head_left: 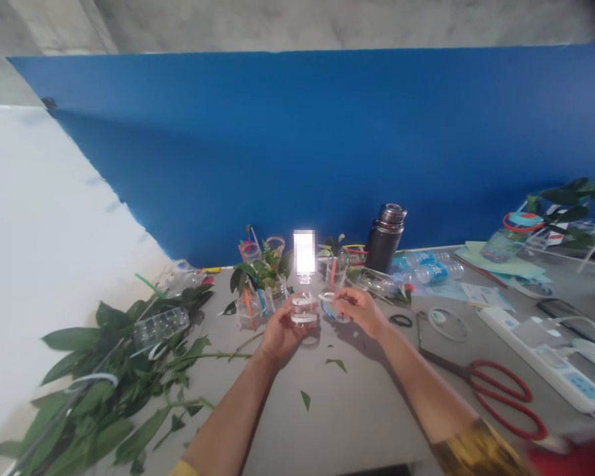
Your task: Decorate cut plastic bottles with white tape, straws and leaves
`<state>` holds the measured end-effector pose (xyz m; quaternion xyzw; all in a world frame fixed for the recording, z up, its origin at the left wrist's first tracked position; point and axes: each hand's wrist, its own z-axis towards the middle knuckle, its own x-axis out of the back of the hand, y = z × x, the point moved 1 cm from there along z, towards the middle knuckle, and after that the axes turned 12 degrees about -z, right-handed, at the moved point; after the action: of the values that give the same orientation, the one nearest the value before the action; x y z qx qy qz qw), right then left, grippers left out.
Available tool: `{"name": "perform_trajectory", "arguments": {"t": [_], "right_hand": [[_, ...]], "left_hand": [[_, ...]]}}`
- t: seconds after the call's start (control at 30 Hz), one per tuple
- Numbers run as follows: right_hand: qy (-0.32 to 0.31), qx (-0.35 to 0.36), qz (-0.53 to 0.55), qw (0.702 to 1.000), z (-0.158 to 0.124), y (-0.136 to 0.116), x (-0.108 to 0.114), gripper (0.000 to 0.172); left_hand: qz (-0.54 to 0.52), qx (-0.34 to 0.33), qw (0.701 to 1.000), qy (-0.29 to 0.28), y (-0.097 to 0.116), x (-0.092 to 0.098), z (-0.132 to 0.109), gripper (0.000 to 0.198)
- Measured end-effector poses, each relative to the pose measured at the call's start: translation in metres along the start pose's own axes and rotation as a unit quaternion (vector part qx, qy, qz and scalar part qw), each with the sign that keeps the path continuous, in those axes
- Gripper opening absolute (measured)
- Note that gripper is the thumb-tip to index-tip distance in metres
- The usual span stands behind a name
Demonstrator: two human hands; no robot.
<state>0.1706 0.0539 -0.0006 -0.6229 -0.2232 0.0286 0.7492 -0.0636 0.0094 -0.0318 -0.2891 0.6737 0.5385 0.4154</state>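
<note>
Plastic bottle (305, 312) within left fingers (283, 325)

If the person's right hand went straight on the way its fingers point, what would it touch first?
The right hand would probably meet the clear plastic bottle held in the left hand, though depth is hard to judge from this view.

bottle top (304, 252) blurred out; red object (570, 459) blurred at edge
</note>
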Motion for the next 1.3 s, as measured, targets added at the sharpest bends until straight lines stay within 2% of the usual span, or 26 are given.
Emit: {"name": "perform_trajectory", "arguments": {"t": [0.13,0.37,0.43,0.53,0.67,0.83,1.0,1.13,1.3], "right_hand": [[-0.007,-0.012,0.013,1.0,0.0,0.002,-0.006,0.038],[0.033,-0.006,-0.03,0.999,0.0,0.001,-0.001,0.028],[0.025,-0.02,-0.006,0.999,0.001,0.003,-0.002,0.031],[0.018,-0.042,0.085,0.995,0.002,0.005,-0.006,0.041],[-0.003,-0.048,0.185,0.981,0.002,0.006,-0.01,0.05],[-0.028,-0.025,0.134,0.99,0.0,0.007,-0.01,0.048],[-0.05,-0.031,0.138,0.989,0.0,0.004,-0.012,0.048],[-0.054,-0.041,0.148,0.987,-0.003,-0.003,-0.013,0.047],[-0.057,-0.056,0.128,0.989,-0.006,-0.01,-0.013,0.047]], "left_hand": [[-0.01,-0.01,1.0,0.012,-0.005,-0.002,-0.002,0.051],[-0.024,-0.002,0.999,0.037,-0.005,0.0,-0.002,0.031],[-0.027,-0.007,0.999,0.041,-0.004,0.001,-0.001,0.027],[-0.029,-0.007,0.999,0.039,-0.003,0.002,-0.002,0.024],[-0.03,-0.007,0.999,0.026,-0.003,0.002,-0.005,0.026],[-0.03,0.002,0.999,0.02,-0.002,0.001,-0.006,0.031],[-0.016,-0.012,0.999,0.031,-0.003,0.002,-0.003,0.04],[-0.007,-0.036,0.998,0.056,-0.004,0.002,0.0,0.037],[0.078,-0.073,0.993,0.043,-0.012,-0.009,0.0,0.043]]}}
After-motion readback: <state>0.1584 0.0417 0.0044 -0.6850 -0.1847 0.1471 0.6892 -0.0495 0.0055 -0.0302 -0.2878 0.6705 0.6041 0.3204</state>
